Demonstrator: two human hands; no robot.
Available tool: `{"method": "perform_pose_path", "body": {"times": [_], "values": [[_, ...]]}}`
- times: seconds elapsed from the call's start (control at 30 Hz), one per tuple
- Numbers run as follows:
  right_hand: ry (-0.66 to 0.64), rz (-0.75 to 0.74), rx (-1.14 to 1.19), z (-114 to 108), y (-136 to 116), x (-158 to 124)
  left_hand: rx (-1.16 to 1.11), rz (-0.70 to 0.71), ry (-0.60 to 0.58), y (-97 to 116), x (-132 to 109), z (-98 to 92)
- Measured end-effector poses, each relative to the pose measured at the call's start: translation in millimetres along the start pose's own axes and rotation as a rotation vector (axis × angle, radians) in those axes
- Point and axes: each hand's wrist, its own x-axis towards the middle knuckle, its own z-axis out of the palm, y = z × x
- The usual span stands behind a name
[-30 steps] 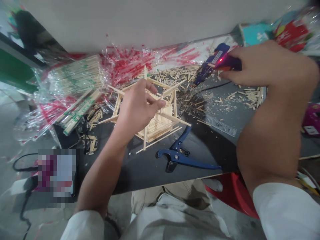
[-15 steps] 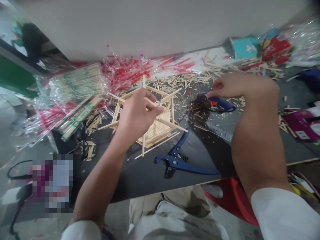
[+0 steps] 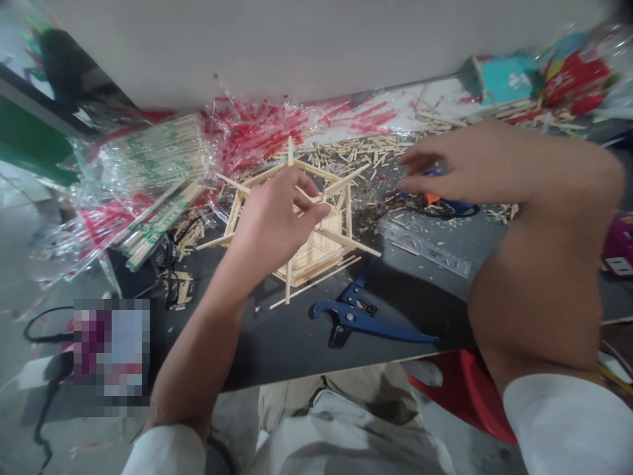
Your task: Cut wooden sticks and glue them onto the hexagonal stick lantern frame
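A small model built of wooden sticks point(image 3: 321, 244) stands on the dark table point(image 3: 277, 336). My left hand point(image 3: 277, 221) rests on top of it, fingers pinched round one of its sticks. My right hand point(image 3: 469, 168) hovers with fingers spread just above a blue glue gun point(image 3: 452, 204), which lies on the table to the right of the model. The right hand holds nothing.
Blue cutting pliers point(image 3: 363, 313) lie in front of the model. A clear ruler point(image 3: 430, 247) lies to their right. Cut stick bits point(image 3: 356, 152) litter the back. Packs of chopsticks in plastic wrap point(image 3: 153, 165) pile at the left. A red stool point(image 3: 469, 389) shows below the table edge.
My right hand brought the glue gun down from mid-air, laid it on the table and let go, then lifted slightly. The left hand stayed on the model.
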Motion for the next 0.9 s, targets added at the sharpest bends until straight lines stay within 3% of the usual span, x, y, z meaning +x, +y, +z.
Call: {"method": "perform_pose_path", "body": {"times": [0.07, 0.17, 0.33, 0.47, 0.9], "values": [[-0.043, 0.022, -0.023, -7.8, -19.5, -7.2, 0.051, 0.090, -0.034, 1.3, -2.8, -11.5], [0.001, -0.011, 0.027, -12.4, -46.0, -14.2, 0.119, 0.167, -0.114, -1.6, -3.4, -25.6], [0.014, -0.194, 0.220, -7.7, -74.8, -17.8, 0.163, 0.225, -0.186, -8.9, 2.7, -26.3], [-0.003, -0.257, 0.289, -4.0, -84.5, -18.7, 0.165, 0.212, -0.167, -7.2, 3.2, -19.0], [0.121, -0.147, 0.361, 11.7, -99.1, -11.7, 0.104, 0.124, -0.136, -3.9, 2.9, -14.1]]}}
